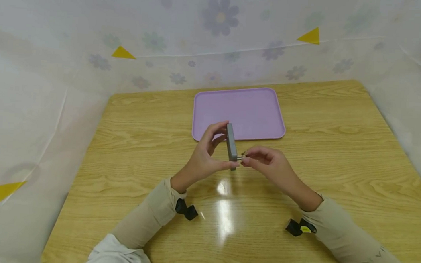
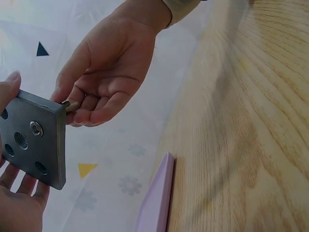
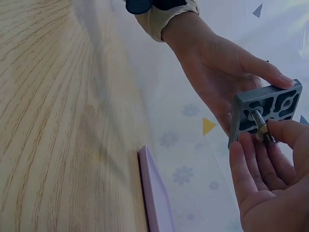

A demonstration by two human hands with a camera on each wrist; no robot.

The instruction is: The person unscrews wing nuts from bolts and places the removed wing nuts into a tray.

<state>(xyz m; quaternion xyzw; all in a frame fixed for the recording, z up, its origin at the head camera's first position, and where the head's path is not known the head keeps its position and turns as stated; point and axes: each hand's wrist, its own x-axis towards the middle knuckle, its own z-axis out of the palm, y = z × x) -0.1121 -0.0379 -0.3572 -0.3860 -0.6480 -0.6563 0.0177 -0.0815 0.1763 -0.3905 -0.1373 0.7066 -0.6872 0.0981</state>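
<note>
My left hand [image 1: 209,153] grips a grey square plate [image 1: 231,143] by its edges, holding it upright above the table. In the left wrist view the plate's flat face shows several round holes and a bolt head [image 2: 36,128] seated in one of them. The ribbed back of the plate faces my right hand [image 3: 275,174], and the threaded bolt shank [image 3: 258,118] sticks out from it. On that shank, near its end, sits a small brass-coloured nut [image 3: 262,133]. Thumb and fingers of my right hand pinch the nut, partly covering it.
A lilac tray [image 1: 240,113] lies on the wood-grain table [image 1: 144,143] beyond my hands. A pale flowered curtain [image 1: 187,37] hangs behind and at the sides of the table, with yellow triangles [image 1: 124,53] on it.
</note>
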